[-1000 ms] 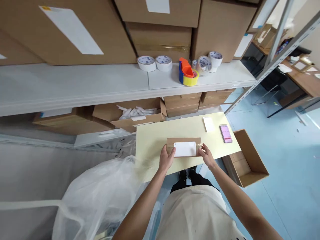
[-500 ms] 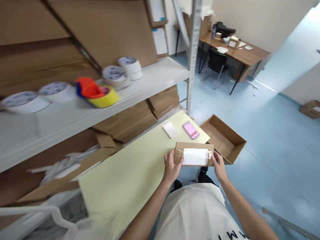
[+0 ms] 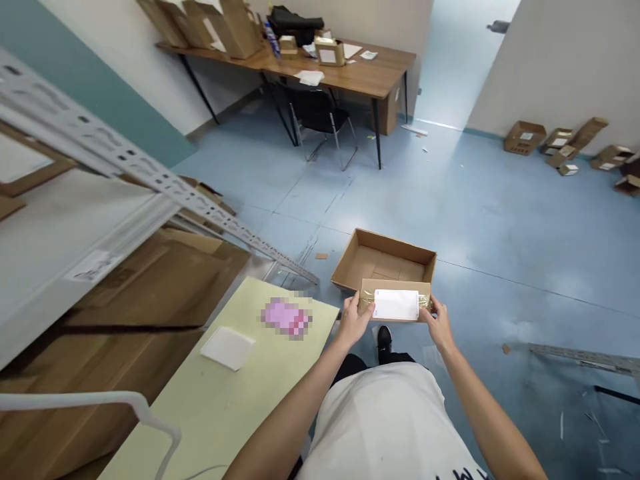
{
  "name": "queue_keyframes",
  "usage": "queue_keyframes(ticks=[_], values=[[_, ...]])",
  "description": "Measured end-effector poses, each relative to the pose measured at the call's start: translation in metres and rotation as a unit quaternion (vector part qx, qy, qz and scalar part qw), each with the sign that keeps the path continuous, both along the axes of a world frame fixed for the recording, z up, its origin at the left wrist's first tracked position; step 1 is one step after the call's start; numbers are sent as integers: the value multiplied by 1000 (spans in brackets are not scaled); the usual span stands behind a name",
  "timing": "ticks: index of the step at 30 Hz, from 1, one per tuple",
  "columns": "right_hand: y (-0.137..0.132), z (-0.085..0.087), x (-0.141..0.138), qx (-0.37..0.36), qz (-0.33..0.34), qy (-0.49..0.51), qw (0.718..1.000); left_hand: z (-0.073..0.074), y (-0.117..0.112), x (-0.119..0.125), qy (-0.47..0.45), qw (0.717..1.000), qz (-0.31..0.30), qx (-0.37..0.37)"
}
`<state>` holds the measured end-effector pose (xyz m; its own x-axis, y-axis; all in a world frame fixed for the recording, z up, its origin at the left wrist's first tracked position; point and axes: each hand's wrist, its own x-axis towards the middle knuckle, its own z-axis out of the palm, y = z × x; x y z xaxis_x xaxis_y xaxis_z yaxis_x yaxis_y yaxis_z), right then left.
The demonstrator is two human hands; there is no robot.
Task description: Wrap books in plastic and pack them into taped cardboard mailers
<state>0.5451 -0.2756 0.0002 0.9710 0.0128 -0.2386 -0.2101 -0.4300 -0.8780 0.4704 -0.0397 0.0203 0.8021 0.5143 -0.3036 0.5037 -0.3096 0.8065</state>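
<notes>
A small flat cardboard box (image 3: 395, 285) is held level between my two hands, with a white label (image 3: 397, 305) on top and clear tape around its ends. My left hand (image 3: 356, 320) grips its left end, thumb on the upper face. On the right end, my right hand (image 3: 437, 323) is closed with the fingers at the edge. Just beyond it a larger open cardboard box (image 3: 385, 257) stands, its inside partly hidden by the held box. To the left, a pale yellow tabletop (image 3: 250, 393) carries a stack of white paper (image 3: 228, 347) and a blurred-out pink item (image 3: 287, 317).
A metal rack post (image 3: 200, 203) slants along the left, beside shelves with large cartons (image 3: 125, 320). Ahead are a wooden desk (image 3: 380, 73) and a black chair (image 3: 317, 110). Several small boxes (image 3: 524, 137) lie by the far wall. A metal bar (image 3: 585, 359) is at right.
My view has swung right, away from the tape rolls on the shelf. The held box has come in front of the open carton, still in both hands.
</notes>
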Motion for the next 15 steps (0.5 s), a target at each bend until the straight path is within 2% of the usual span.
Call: queue_keyframes(ticks=[4,8,12,15], values=[[-11,-5,21,-3,-34,25,999,-6,-7,44,7,999,-32,2],[-17,-8,35,-7,-54,33,998,-11,-11,77,3,998,-67,9],[-23,-14,44,-21,-52,18,998,-17,-14,99,9,996,-93,12],[-25,-16,44,-41,-36,10,998,-20,-18,106,2,993,-112,24]])
